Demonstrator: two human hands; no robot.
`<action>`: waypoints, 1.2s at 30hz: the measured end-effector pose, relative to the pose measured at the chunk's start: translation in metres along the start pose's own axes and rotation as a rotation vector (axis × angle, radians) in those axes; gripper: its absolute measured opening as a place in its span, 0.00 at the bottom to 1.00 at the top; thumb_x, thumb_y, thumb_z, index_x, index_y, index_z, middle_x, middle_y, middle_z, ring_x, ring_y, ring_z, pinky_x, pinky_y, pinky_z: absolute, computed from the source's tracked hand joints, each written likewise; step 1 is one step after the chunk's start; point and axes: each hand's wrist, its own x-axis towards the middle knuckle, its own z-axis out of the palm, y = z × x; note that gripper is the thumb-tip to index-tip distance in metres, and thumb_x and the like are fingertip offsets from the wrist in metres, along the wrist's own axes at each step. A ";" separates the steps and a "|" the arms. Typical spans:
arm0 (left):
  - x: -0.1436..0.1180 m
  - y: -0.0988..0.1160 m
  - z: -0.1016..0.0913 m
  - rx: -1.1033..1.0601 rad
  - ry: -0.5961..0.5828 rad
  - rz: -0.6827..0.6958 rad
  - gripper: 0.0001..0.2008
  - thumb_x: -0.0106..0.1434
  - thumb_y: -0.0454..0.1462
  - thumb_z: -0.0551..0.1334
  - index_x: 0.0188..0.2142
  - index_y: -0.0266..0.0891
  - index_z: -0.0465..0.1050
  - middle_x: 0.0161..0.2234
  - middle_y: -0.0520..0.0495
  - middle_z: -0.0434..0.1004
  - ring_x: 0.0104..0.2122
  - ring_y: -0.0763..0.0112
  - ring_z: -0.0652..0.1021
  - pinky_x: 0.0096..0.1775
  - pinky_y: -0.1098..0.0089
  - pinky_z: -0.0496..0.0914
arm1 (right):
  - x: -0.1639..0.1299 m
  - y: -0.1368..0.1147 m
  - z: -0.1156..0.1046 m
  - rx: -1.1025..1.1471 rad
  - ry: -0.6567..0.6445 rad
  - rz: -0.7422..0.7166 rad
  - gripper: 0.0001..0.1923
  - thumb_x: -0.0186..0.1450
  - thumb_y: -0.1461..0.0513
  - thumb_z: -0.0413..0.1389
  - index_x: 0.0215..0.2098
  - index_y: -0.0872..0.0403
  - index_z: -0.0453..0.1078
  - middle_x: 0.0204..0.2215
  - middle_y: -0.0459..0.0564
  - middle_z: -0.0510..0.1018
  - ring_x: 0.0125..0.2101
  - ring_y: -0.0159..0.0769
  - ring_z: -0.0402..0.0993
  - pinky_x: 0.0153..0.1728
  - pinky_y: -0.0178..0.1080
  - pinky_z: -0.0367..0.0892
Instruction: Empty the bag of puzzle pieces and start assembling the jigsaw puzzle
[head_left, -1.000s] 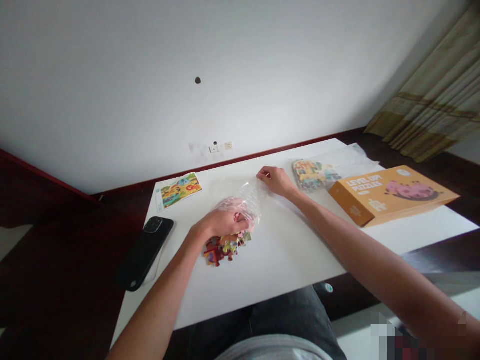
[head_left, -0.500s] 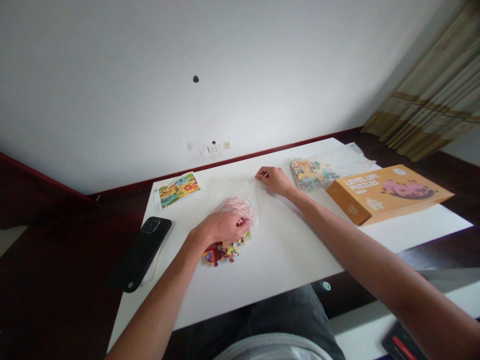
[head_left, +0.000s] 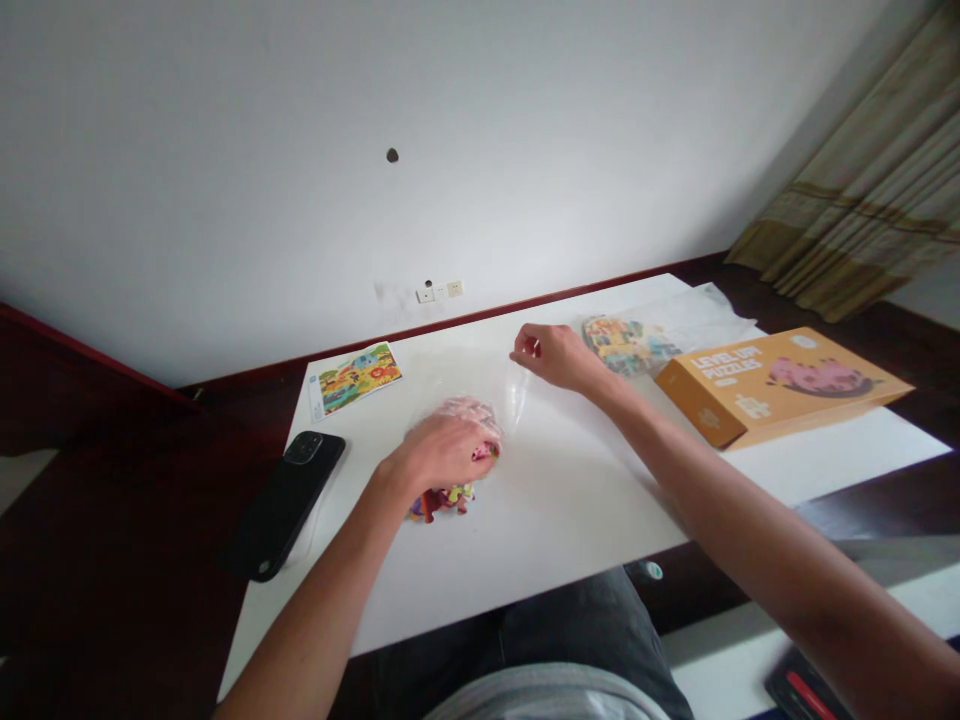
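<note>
My left hand (head_left: 448, 448) is closed around some jigsaw puzzle pieces, a few of which show at its fingertips. Clear crinkled film of a plastic bag (head_left: 517, 392) covers its knuckles. Just below that hand, a small pile of colourful puzzle pieces (head_left: 442, 502) lies on the white table (head_left: 555, 530), partly hidden by the hand. Farther up and to the right, my right hand (head_left: 551, 355) pinches the bag's edge, thumb and forefinger together. The film stretches between both hands and is hard to make out against the white tabletop.
To the left lie a picture card with animals (head_left: 360, 378) and a black phone (head_left: 292, 505), which overhangs the table edge. On the right are a bag of more puzzle pieces (head_left: 630, 345) and an orange puzzle box (head_left: 780, 385). A wall (head_left: 450, 200) rises behind the table.
My left hand has drawn in more of the puzzle pieces, and fewer show on the table. The film between the hands is smoother. The right hand has barely moved.
</note>
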 end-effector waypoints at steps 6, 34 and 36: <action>-0.003 -0.017 0.005 0.017 -0.012 -0.165 0.11 0.68 0.38 0.58 0.30 0.42 0.76 0.40 0.43 0.77 0.44 0.57 0.77 0.48 0.59 0.71 | -0.031 -0.049 -0.004 0.086 -0.698 -0.089 0.17 0.62 0.46 0.66 0.29 0.50 0.81 0.25 0.47 0.81 0.24 0.34 0.73 0.26 0.36 0.59; -0.008 -0.035 0.005 0.007 -0.022 -0.273 0.10 0.63 0.31 0.56 0.38 0.40 0.75 0.42 0.40 0.79 0.45 0.56 0.78 0.50 0.60 0.71 | -0.046 -0.081 0.045 -0.120 -0.490 -0.069 0.07 0.63 0.59 0.60 0.29 0.49 0.79 0.27 0.49 0.82 0.27 0.36 0.75 0.27 0.37 0.53; -0.007 -0.034 0.006 0.006 -0.015 -0.276 0.08 0.65 0.34 0.57 0.37 0.40 0.75 0.41 0.40 0.79 0.45 0.56 0.78 0.50 0.60 0.71 | -0.047 -0.084 0.045 -0.167 -0.488 -0.061 0.06 0.62 0.59 0.60 0.30 0.50 0.80 0.28 0.51 0.82 0.28 0.39 0.77 0.27 0.37 0.55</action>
